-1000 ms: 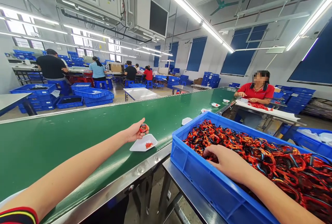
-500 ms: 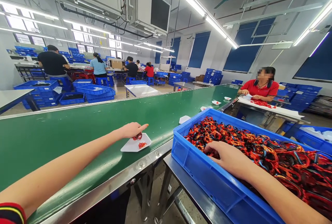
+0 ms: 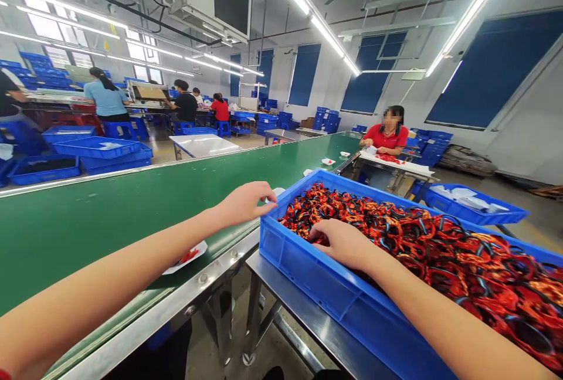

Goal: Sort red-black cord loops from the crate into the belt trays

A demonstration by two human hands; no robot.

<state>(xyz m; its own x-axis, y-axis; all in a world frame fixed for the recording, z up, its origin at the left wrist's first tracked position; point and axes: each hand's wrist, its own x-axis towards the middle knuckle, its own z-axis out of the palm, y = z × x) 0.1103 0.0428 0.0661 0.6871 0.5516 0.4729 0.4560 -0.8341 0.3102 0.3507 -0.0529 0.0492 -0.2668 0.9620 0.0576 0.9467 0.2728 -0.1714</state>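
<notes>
Snagging risk from tangled cord loops (image 3: 396, 239) around the curled right grip (image 3: 338, 244), hold unclear; empty, open left grip (image 3: 244, 204) at nine o'clock, beside the blue crate (image 3: 303, 274).

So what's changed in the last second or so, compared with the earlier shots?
The left hand has let go of the small red-and-black loop it held over the white tray and moved right to the corner of the blue crate. The right hand stayed among the tangled loops in the crate.
</notes>
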